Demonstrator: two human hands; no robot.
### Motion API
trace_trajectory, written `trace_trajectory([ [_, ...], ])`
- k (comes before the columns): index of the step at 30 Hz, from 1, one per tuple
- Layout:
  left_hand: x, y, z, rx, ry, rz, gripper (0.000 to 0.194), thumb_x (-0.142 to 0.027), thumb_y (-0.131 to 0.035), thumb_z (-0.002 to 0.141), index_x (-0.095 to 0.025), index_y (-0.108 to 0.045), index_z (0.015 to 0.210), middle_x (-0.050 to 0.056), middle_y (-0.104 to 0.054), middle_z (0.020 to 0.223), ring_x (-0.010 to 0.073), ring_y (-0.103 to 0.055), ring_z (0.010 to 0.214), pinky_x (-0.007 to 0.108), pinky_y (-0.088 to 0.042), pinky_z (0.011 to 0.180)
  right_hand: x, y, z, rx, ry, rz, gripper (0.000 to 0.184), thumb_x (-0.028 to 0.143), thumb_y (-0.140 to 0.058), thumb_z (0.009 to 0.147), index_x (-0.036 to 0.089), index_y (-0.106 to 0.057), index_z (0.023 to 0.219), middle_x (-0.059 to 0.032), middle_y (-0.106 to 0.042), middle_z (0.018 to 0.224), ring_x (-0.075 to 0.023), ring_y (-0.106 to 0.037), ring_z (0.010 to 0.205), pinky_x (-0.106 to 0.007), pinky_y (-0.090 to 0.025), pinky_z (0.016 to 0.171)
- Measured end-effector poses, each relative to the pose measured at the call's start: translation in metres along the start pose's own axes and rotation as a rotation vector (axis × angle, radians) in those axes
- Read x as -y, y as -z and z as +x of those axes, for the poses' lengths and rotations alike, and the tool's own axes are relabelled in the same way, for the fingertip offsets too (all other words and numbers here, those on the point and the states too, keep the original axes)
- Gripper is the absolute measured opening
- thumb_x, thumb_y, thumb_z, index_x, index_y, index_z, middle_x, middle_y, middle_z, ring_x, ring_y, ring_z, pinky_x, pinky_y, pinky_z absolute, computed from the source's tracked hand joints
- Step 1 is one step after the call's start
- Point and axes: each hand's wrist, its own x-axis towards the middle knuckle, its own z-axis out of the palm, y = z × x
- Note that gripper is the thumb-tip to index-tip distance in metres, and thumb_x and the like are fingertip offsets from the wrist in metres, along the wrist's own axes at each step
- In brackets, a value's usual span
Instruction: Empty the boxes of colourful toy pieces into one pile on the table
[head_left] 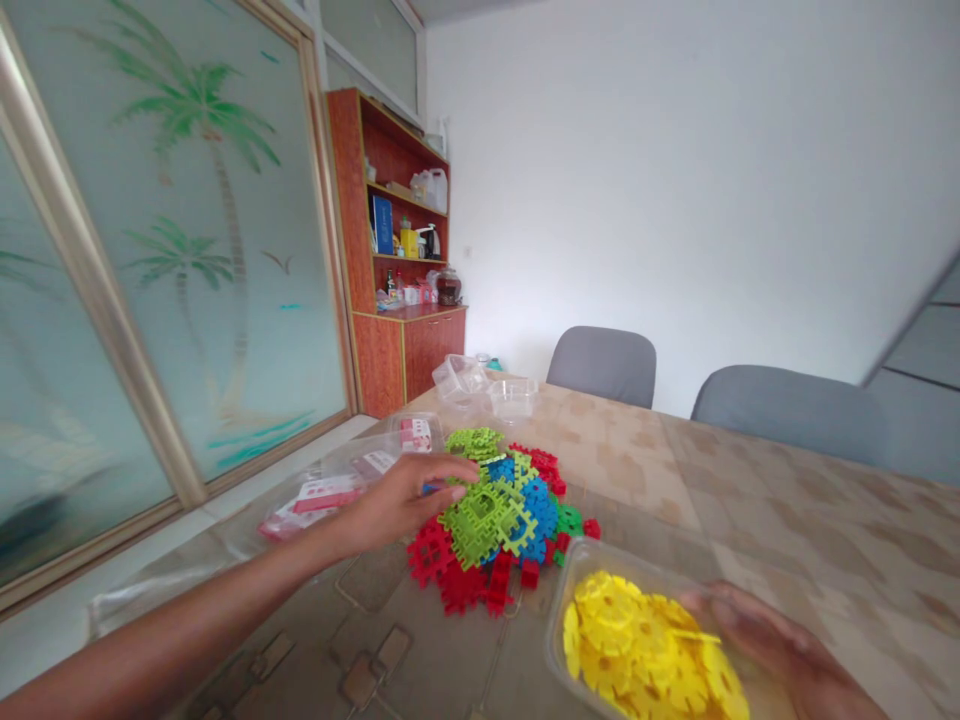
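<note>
A heap of red, green and blue interlocking plastic pieces [499, 515] lies on the table [787, 500]. My left hand [405, 497] reaches to the heap's left side, fingers stretched over a green piece and touching it. A clear tub [564, 590] at the front right holds several yellow pieces [645, 650]. My right hand [765, 635] lies against the tub's right side, fingers curved along its wall.
Clear plastic bags with pink labels [337, 490] lie left of the heap. Empty clear tubs [487, 392] stand at the table's far end. Two grey chairs [604, 365] stand behind the table. A wooden shelf unit [397, 250] stands by the frosted glass door.
</note>
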Motion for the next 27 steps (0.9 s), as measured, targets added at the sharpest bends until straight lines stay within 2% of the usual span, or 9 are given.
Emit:
trace_trajectory([
  [2,0.004,-0.007,0.011,-0.086,0.018,0.0,0.031,-0.038,-0.049,0.091,-0.022,-0.063,0.114,0.002,-0.058,0.123,0.0174,-0.052,0.117,0.03,-0.038,0.104,0.015,-0.007,0.021,-0.004,0.052,0.086,0.038,0.059,-0.07,0.099,0.022,-0.073,0.094,-0.0061,-0.059,0.098,-0.0433,-0.049,0.095,-0.037,-0.052,0.071],
  [4,0.018,-0.012,0.018,-0.193,0.082,-0.012,0.039,-0.043,-0.047,0.091,-0.018,-0.059,0.119,0.005,-0.057,0.124,0.0205,-0.052,0.117,0.034,-0.037,0.105,0.03,-0.018,0.047,-0.005,0.184,0.138,0.034,0.055,-0.072,0.098,0.021,-0.073,0.094,-0.005,-0.06,0.093,-0.0418,-0.053,0.089,-0.034,-0.052,0.069],
  [7,0.04,-0.02,0.019,-0.284,0.183,-0.053,0.053,-0.05,-0.039,0.092,-0.01,-0.05,0.126,0.012,-0.054,0.126,0.0239,-0.051,0.117,0.039,-0.037,0.104,0.05,-0.037,0.088,-0.003,0.401,0.041,0.032,0.051,-0.067,0.098,0.02,-0.072,0.089,-0.0042,-0.06,0.086,-0.0434,-0.054,0.084,-0.038,-0.051,0.065],
  [11,0.049,-0.039,0.005,-0.236,0.241,-0.093,0.056,-0.053,-0.035,0.094,-0.014,-0.044,0.133,0.008,-0.046,0.137,0.0204,-0.042,0.128,0.036,-0.031,0.11,0.063,-0.068,0.134,-0.103,0.785,-0.31,0.026,0.034,-0.048,0.101,0.02,-0.068,0.093,-0.0042,-0.06,0.093,-0.0395,-0.055,0.084,-0.043,-0.043,0.073],
  [13,0.047,-0.047,-0.001,-0.194,0.249,-0.097,0.055,-0.053,-0.036,0.094,-0.017,-0.043,0.135,0.007,-0.043,0.14,0.0192,-0.039,0.13,0.035,-0.028,0.112,0.064,-0.084,0.148,-0.107,0.884,-0.38,0.026,0.03,-0.045,0.1,0.019,-0.067,0.097,-0.0061,-0.058,0.098,-0.039,-0.052,0.088,-0.047,-0.039,0.079],
  [16,0.048,-0.052,-0.005,-0.178,0.275,-0.099,0.057,-0.053,-0.037,0.094,-0.017,-0.04,0.138,0.006,-0.039,0.142,0.018,-0.036,0.132,0.034,-0.025,0.114,0.062,-0.106,0.159,-0.055,0.948,-0.447,0.028,0.025,-0.041,0.1,0.015,-0.066,0.105,-0.011,-0.055,0.104,-0.0394,-0.048,0.095,-0.05,-0.036,0.084],
  [19,0.05,-0.052,-0.006,-0.192,0.298,-0.088,0.055,-0.052,-0.037,0.094,-0.018,-0.038,0.138,0.004,-0.039,0.143,0.0162,-0.035,0.132,0.032,-0.026,0.114,0.059,-0.116,0.161,-0.043,1.007,-0.543,0.029,0.019,-0.036,0.101,0.011,-0.062,0.111,-0.0147,-0.051,0.109,-0.0405,-0.045,0.098,-0.054,-0.036,0.086],
  [27,0.043,-0.054,-0.009,-0.196,0.362,-0.002,0.058,-0.053,-0.034,0.093,-0.017,-0.036,0.139,0.005,-0.039,0.142,0.0184,-0.035,0.132,0.036,-0.022,0.115,0.067,-0.101,0.142,-0.047,1.073,-0.709,0.027,0.009,-0.038,0.098,0.008,-0.055,0.119,-0.0184,-0.041,0.123,-0.0448,-0.035,0.108,-0.063,-0.032,0.088],
])
